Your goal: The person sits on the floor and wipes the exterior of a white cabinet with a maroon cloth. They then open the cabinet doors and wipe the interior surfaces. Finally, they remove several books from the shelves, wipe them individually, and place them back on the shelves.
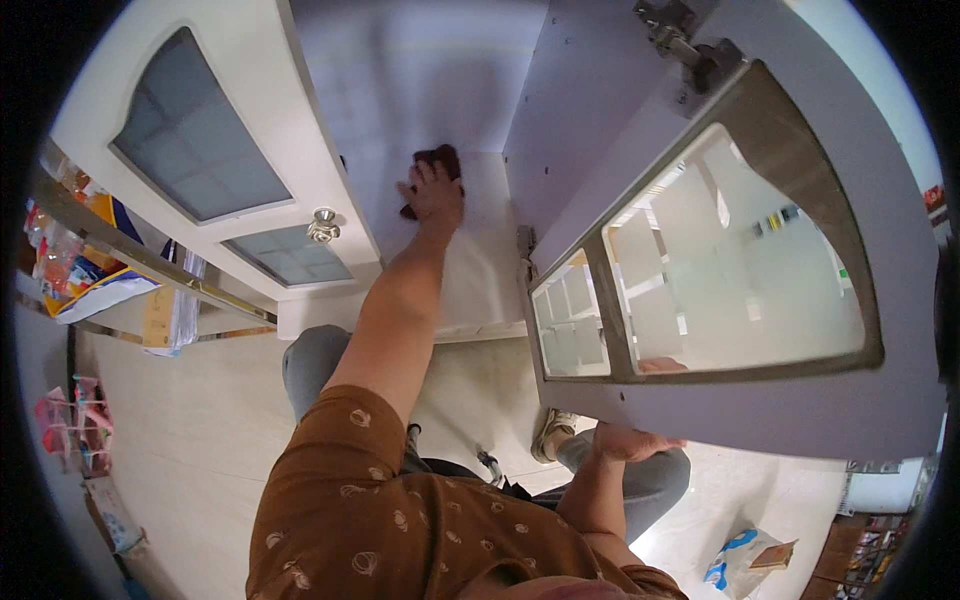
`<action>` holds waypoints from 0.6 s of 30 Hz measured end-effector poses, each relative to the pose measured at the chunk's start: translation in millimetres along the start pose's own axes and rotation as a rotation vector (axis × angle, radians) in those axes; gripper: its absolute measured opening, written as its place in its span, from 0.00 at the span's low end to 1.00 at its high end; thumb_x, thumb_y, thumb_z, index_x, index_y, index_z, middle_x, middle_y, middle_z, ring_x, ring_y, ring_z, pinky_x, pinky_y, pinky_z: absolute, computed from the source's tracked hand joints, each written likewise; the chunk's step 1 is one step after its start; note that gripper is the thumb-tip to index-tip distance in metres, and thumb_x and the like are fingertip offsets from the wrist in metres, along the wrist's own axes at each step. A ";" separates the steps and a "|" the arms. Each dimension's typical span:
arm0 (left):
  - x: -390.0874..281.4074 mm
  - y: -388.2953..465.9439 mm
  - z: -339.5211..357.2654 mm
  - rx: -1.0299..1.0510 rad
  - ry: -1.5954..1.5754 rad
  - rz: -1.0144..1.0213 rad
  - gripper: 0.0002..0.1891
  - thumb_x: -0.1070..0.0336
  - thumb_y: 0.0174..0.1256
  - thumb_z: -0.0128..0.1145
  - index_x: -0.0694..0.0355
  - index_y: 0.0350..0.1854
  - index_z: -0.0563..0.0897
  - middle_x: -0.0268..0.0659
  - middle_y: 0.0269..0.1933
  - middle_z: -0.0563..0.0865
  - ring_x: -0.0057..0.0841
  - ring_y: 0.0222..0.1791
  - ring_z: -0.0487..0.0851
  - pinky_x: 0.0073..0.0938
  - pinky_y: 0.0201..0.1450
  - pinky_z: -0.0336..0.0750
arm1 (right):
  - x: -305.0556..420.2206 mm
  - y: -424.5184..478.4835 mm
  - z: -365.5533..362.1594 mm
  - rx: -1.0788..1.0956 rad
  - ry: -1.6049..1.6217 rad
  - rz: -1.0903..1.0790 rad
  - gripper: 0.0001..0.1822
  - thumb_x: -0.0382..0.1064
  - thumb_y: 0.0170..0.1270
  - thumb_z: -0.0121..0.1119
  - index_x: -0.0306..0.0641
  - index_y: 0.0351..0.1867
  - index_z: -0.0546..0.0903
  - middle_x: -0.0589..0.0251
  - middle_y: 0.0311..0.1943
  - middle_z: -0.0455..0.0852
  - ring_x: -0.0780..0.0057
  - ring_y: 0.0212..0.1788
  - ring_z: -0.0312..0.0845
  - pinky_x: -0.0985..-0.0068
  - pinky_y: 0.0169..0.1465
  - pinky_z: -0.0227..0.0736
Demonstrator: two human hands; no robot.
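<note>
My left hand (433,196) reaches into a white cabinet and lies with spread fingers over a dark maroon cloth (448,157), pressing it to the cabinet's bottom board (480,247). The hand is slightly blurred. My right hand (637,442) is at the lower edge of the swung-out right cabinet door (720,416), above my right knee. Part of that hand is hidden by the door, so its grip on the edge is unclear. On the left, the other cabinet door (315,127) stands swung out, with frosted panes and a silver knob (324,225).
Metal hinges (686,45) join the right door to the side wall. A rack with packages (82,262) and stacked papers (180,300) stands at left. A plastic bag (746,559) lies on the tiled floor at right. A pink rack (79,427) is at the far left.
</note>
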State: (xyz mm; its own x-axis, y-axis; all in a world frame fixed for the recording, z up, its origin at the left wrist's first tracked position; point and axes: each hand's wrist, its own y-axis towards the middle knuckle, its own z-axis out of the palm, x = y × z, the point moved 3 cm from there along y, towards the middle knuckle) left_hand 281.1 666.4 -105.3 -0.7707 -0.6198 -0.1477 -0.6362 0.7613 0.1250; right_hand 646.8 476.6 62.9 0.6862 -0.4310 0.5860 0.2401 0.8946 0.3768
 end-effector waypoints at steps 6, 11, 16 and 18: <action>34.9 -74.4 -7.6 -0.164 -0.063 0.063 0.30 0.50 0.73 0.49 0.61 0.71 0.67 0.54 0.74 0.61 0.53 0.73 0.59 0.60 0.72 0.51 | -8.6 -11.2 -19.5 -0.090 0.007 -0.014 0.14 0.43 0.65 0.52 0.32 0.37 0.78 0.64 0.33 0.79 0.74 0.39 0.75 0.75 0.35 0.72; 22.8 -150.3 -19.8 -0.091 -0.007 0.349 0.31 0.48 0.74 0.46 0.60 0.72 0.64 0.55 0.74 0.61 0.53 0.73 0.59 0.57 0.72 0.52 | -12.1 -9.1 -18.4 0.046 -0.685 -0.261 0.22 0.53 0.69 0.51 0.32 0.36 0.79 0.65 0.34 0.80 0.77 0.37 0.73 0.74 0.41 0.69; 2.5 -192.7 -24.0 -0.029 -0.287 0.530 0.21 0.58 0.67 0.57 0.61 0.58 0.73 0.53 0.68 0.67 0.52 0.71 0.61 0.58 0.72 0.52 | -4.2 -2.3 11.7 0.158 -0.585 -0.224 0.36 0.70 0.72 0.42 0.31 0.40 0.78 0.65 0.34 0.79 0.78 0.37 0.72 0.78 0.40 0.67; -4.0 -189.4 -30.2 0.001 -0.399 0.609 0.17 0.62 0.66 0.58 0.65 0.52 0.75 0.53 0.62 0.73 0.52 0.66 0.68 0.51 0.68 0.61 | -8.7 -0.2 7.8 0.135 -0.613 -0.243 0.38 0.71 0.71 0.40 0.30 0.43 0.77 0.64 0.34 0.80 0.76 0.37 0.74 0.77 0.40 0.69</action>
State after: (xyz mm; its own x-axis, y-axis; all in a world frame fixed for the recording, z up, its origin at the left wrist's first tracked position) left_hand 403.6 519.0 -98.8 -0.9165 0.0303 -0.3989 -0.0984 0.9494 0.2983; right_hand 635.4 479.2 63.4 0.0996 -0.6428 0.7595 0.2231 0.7583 0.6126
